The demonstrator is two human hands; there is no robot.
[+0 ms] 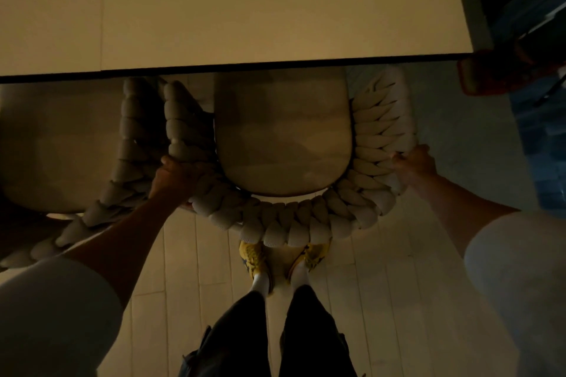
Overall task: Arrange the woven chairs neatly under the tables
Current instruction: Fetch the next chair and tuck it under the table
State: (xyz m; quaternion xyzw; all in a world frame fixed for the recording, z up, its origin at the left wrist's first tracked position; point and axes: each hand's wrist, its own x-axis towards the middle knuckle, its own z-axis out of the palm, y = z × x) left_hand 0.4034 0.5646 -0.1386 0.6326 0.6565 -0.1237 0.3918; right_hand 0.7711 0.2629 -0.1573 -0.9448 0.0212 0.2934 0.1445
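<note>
I held the woven chair (284, 226) by its back, left hand (177, 174) and right hand (413, 165) curled round its sides — evenly, to steer the seat (281, 138) squarely under the tabletop (245, 9).

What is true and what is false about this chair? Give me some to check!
1. The left hand and the right hand both grip the chair. True.
2. The chair sits wholly clear of the table. False: the front of its seat goes under the table edge.
3. The shoes are yellow. True.
4. The chair stands alone. False: a second chair is right beside it, on the left.
</note>
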